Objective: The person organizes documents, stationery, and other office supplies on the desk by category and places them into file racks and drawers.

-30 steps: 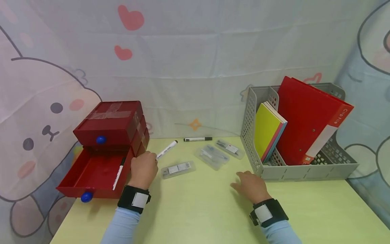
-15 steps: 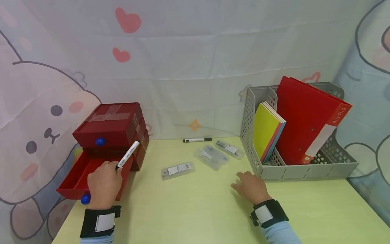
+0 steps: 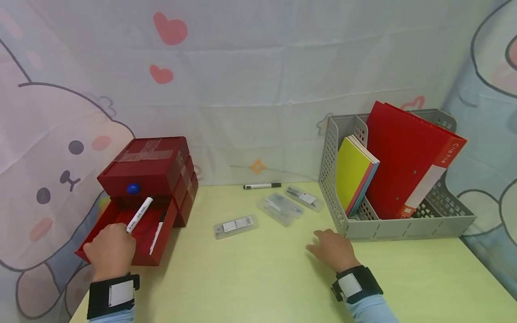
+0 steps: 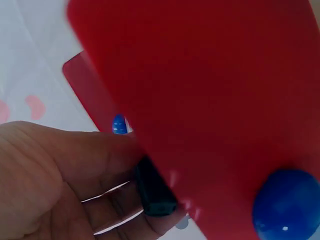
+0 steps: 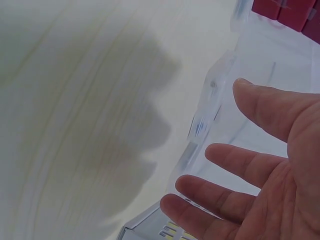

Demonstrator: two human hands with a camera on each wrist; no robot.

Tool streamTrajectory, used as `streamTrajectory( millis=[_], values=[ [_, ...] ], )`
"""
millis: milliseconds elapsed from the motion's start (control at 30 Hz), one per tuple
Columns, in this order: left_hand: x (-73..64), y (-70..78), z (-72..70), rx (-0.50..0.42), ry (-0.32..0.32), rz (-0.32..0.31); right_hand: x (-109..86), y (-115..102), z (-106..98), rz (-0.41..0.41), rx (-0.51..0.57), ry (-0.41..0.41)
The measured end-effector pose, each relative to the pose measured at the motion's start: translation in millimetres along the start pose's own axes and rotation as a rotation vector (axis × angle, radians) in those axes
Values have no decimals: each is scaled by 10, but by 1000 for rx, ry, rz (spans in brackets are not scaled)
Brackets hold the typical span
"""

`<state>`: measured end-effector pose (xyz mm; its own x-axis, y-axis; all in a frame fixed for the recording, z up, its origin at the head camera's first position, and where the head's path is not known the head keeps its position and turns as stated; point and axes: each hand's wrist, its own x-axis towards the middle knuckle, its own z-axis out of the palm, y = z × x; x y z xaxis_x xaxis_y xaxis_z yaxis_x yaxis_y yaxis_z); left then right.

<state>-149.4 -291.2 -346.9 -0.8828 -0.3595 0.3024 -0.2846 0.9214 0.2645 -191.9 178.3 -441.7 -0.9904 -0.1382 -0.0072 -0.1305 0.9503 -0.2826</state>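
Observation:
My left hand grips a white whiteboard marker at the front of the pulled-out red drawer. The marker's white end points up and away over the drawer. In the left wrist view its black end shows between my fingers, right beside the drawer's red front with its blue knob. Another white marker with a black end lies along the drawer's right side. My right hand holds nothing, its fingers spread just above the table, left of the grey file rack.
The red drawer box stands at the left. Behind the hands lie a marker and several clear plastic cases, one nearest. A red clip file and coloured notebooks lean in the rack.
My left hand has moved left and toward me with the marker, from beside the drawer to its front. The right hand has stayed in place.

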Motion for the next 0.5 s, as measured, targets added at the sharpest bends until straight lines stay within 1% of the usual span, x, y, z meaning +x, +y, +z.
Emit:
streamTrajectory(
  millis=[167, 300, 400, 500],
  values=[
    [105, 16, 55, 20, -66, -38, -4, -7, 0, 2, 8, -11],
    [174, 11, 116, 41, -116, -49, -5, -2, 6, 4, 3, -11],
    [215, -5, 175, 42, -146, -28, -3, 3, 6, 3, 0, -9],
    [243, -18, 221, 39, -200, 9, 5, 9, 8, -3, -1, -6]
  ],
)
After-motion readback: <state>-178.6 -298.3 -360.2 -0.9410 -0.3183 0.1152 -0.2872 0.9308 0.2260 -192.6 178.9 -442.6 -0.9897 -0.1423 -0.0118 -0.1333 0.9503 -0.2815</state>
